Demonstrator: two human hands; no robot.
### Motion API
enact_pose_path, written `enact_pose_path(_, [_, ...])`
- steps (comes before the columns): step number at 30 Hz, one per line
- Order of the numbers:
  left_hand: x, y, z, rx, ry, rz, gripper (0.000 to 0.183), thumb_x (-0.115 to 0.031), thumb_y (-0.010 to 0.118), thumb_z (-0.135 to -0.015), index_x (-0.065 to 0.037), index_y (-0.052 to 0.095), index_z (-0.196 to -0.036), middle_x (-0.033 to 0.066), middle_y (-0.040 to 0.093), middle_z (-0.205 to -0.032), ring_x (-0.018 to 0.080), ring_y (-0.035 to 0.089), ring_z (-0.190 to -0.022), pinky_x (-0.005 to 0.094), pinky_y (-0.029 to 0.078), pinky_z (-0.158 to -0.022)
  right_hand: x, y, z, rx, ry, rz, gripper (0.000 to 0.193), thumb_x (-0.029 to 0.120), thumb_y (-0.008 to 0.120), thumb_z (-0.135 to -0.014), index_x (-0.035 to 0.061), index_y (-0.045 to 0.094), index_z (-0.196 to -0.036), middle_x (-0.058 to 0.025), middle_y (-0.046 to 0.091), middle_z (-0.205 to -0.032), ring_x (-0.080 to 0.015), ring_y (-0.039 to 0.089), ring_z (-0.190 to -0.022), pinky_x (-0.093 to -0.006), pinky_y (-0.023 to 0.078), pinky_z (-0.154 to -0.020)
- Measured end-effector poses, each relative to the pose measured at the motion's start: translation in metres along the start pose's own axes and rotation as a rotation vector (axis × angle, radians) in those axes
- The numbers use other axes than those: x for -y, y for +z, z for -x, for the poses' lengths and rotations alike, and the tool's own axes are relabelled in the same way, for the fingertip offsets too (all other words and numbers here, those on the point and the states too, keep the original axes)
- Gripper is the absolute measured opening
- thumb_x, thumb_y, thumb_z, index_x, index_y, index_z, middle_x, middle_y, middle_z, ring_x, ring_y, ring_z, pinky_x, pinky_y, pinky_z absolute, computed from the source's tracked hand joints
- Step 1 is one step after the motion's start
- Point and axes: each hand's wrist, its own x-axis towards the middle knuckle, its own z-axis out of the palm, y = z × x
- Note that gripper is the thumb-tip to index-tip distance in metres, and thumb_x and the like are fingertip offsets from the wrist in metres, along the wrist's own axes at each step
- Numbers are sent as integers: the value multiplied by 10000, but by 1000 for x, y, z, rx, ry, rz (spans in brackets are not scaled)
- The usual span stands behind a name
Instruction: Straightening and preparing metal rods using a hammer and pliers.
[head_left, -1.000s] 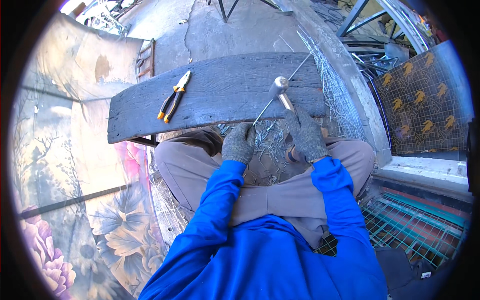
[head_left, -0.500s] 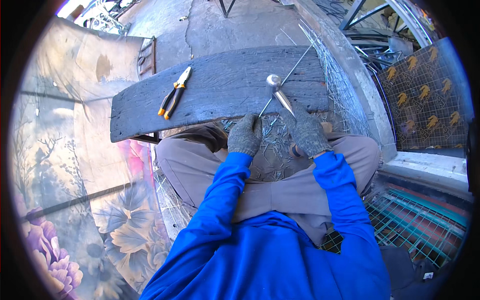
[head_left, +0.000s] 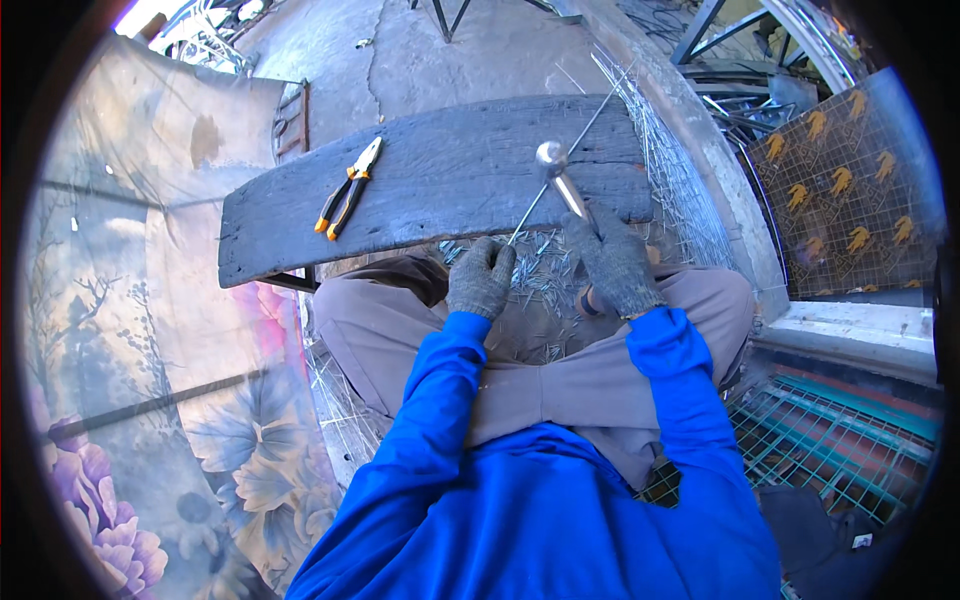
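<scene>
In a grey knit glove, my left hand (head_left: 482,278) is closed on the near end of a thin metal rod (head_left: 597,112). The rod runs slantwise to the far right, across a dark weathered wooden bench (head_left: 450,150). My right hand (head_left: 615,265), gloved likewise, grips a metal hammer (head_left: 569,193) by its shaft; the rounded, shiny head is over the bench, close to the rod. Whether the head touches the rod I cannot tell. Pliers (head_left: 349,190) with black and orange handles lie on the bench's left part, touched by neither hand.
Many short cut metal pieces (head_left: 540,275) litter the ground between my crossed legs and the bench. A bundle of long thin rods (head_left: 685,190) lies along the bench's right end. A printed floral sheet (head_left: 190,330) hangs at left; a patterned board (head_left: 850,195) leans at right.
My left hand has shifted slightly left and toward me, drawing the rod's near end along. The right hand and the hammer stay nearly where they were.
</scene>
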Motion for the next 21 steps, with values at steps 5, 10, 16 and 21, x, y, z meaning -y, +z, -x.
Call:
enact_pose_path(5, [-5, 1, -2, -6, 30, 63, 268, -308, 669, -941, -40, 657, -944, 185, 670, -826, 351, 665, -774, 440, 507, -704, 33, -18, 13, -130, -70, -133, 446, 450, 578, -991, 37, 603, -1158, -254, 676, -853, -424, 689, -816, -505, 512, -703])
enact_pose_path(10, [-7, 4, -7, 44, 35, 23, 277, -312, 660, -941, -36, 654, -951, 196, 672, -823, 374, 664, -799, 464, 502, -714, -5, 0, 4, 42, 24, 39, 437, 462, 545, -1005, 63, 591, -1178, -278, 673, -882, -462, 681, -838, -545, 504, -704])
enact_pose_path(16, [-5, 9, -6, 1, 62, 9, 299, -337, 652, -946, -37, 645, -949, 196, 680, -827, 381, 668, -803, 465, 503, -712, -9, 1, -2, 33, 84, 64, 458, 441, 556, -1005, 34, 575, -1217, -277, 673, -906, -438, 691, -837, -524, 508, -691])
enact_pose_path(21, [-10, 7, -9, 15, 73, 61, 291, -336, 640, -956, -46, 652, -966, 190, 682, -824, 380, 671, -804, 462, 505, -714, 29, -22, 11, -48, -57, -12, 421, 377, 594, -1000, 29, 575, -1237, -247, 677, -889, -356, 709, -796, -459, 504, -630])
